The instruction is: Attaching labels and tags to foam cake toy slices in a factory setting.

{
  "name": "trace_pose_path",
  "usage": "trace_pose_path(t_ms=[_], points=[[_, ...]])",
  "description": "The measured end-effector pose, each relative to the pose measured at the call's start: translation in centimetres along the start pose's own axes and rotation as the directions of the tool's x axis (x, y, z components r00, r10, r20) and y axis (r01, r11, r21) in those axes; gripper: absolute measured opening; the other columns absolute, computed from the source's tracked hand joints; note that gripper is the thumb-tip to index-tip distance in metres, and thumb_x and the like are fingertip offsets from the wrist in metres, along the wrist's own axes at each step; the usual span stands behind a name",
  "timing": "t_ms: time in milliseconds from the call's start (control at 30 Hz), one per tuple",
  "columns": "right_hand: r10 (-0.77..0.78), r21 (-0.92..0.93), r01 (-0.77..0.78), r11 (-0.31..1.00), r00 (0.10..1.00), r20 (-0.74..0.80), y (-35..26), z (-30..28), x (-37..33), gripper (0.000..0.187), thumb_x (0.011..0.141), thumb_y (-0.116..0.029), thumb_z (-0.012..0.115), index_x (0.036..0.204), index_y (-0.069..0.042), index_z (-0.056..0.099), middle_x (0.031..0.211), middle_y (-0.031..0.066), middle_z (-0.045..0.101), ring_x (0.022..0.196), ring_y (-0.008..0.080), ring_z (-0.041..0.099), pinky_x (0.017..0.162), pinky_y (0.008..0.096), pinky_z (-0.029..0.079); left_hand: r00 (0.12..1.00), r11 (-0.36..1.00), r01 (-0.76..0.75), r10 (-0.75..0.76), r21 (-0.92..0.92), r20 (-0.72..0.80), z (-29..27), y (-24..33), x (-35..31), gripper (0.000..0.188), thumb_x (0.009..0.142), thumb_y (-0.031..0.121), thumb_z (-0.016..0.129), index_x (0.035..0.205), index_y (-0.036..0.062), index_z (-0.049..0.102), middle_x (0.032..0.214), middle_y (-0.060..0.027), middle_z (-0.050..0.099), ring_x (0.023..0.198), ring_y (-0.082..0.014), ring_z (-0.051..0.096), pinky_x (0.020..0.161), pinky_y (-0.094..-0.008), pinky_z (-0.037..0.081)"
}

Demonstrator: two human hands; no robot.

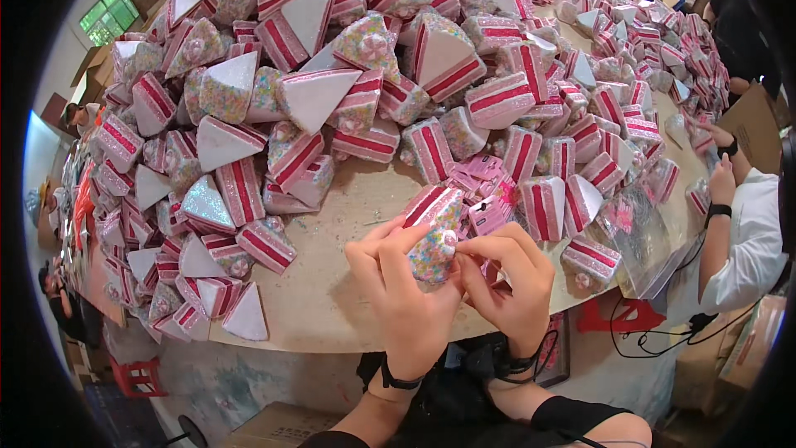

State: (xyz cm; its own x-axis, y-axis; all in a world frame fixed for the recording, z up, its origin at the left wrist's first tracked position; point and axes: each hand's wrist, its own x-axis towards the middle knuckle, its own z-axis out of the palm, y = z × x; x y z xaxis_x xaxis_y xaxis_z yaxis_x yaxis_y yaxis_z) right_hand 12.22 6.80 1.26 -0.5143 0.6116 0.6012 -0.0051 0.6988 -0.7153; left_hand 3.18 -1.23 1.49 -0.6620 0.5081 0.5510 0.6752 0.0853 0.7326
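Observation:
My left hand [406, 290] is closed around a toy cake slice [438, 242] with pink and red glittery layers, a side of multicoloured sprinkles and a small pale pink rosette. My right hand [510, 278] meets it from the other side, thumb and fingers pinched together beside the rosette. Whatever lies in that pinch is too small or hidden to make out. Just beyond both hands is a small heap of pink printed cards [487, 191]. A loose cake slice [592, 259] lies on the table to the right of my right hand.
A tall pile of similar cake slices [319, 99] covers much of the table [332, 282] ahead and left, with more stretching far right. Clear plastic bags [655, 236] lie near the right edge. Beside them works another person in a white sleeve [746, 224]. Black cables [663, 336] hang below.

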Motion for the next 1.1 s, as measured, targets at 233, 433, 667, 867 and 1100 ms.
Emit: trace_pose_path(t_ms=[233,433,667,867,1100], points=[[0.095,0.084,-0.093,0.992,0.995,-0.02,1.0,0.3,0.2,0.021,0.077,0.002,0.078,0.095,-0.002,0.068,0.081,0.0085,0.062,0.063,0.0141,0.06,0.054,0.0262,0.046,1.0,1.0,0.004,-0.004,0.027,0.026,0.3,0.1,0.0,0.055,0.063,-0.007,0.08,0.113,-0.002,0.059,0.108,-0.0154,0.043,0.114,-0.0365,0.054,0.092,-0.0446,0.048],[0.221,0.22,-0.218,0.951,0.975,0.012,1.4,0.7,0.4,0.018,0.075,0.007,0.075,0.089,0.001,0.065,0.08,0.0075,0.061,0.065,0.0144,0.06,0.059,0.0255,0.047,0.997,0.992,-0.044,0.052,0.114,-0.061,1.1,-0.2,-0.1,0.052,0.059,-0.001,0.08,0.107,0.0046,0.059,0.11,-0.0166,0.054,0.107,-0.0351,0.059,0.087,-0.044,0.05],[0.222,0.309,-0.234,0.922,0.972,0.075,2.2,0.3,0.5,0.019,0.072,0.012,0.069,0.086,0.002,0.063,0.077,0.0053,0.057,0.065,0.0104,0.056,0.057,0.0235,0.044,0.999,0.998,-0.018,0.021,0.059,-0.042,1.2,-0.4,-0.1,0.051,0.058,0.0,0.08,0.105,0.0043,0.059,0.111,-0.0166,0.054,0.107,-0.0342,0.058,0.087,-0.0435,0.049],[0.188,0.3,-0.201,0.932,0.98,0.071,2.1,0.6,0.5,0.02,0.072,0.014,0.067,0.086,0.002,0.062,0.077,0.0057,0.056,0.064,0.011,0.055,0.057,0.0236,0.043,0.998,0.998,0.02,-0.016,0.058,-0.066,1.1,-0.4,0.1,0.053,0.057,0.0,0.08,0.105,0.0035,0.059,0.106,-0.015,0.054,0.103,-0.0335,0.057,0.089,-0.0427,0.047],[0.098,0.345,-0.117,0.931,0.993,0.071,1.5,1.0,0.2,0.021,0.071,0.013,0.069,0.087,0.0,0.064,0.079,0.0075,0.06,0.065,0.0125,0.056,0.056,0.023,0.043,0.996,0.996,0.074,-0.07,0.059,-0.061,0.4,-1.3,0.7,0.054,0.058,0.009,0.084,0.105,0.002,0.059,0.104,-0.0129,0.055,0.101,-0.0312,0.057,0.088,-0.0411,0.047]])
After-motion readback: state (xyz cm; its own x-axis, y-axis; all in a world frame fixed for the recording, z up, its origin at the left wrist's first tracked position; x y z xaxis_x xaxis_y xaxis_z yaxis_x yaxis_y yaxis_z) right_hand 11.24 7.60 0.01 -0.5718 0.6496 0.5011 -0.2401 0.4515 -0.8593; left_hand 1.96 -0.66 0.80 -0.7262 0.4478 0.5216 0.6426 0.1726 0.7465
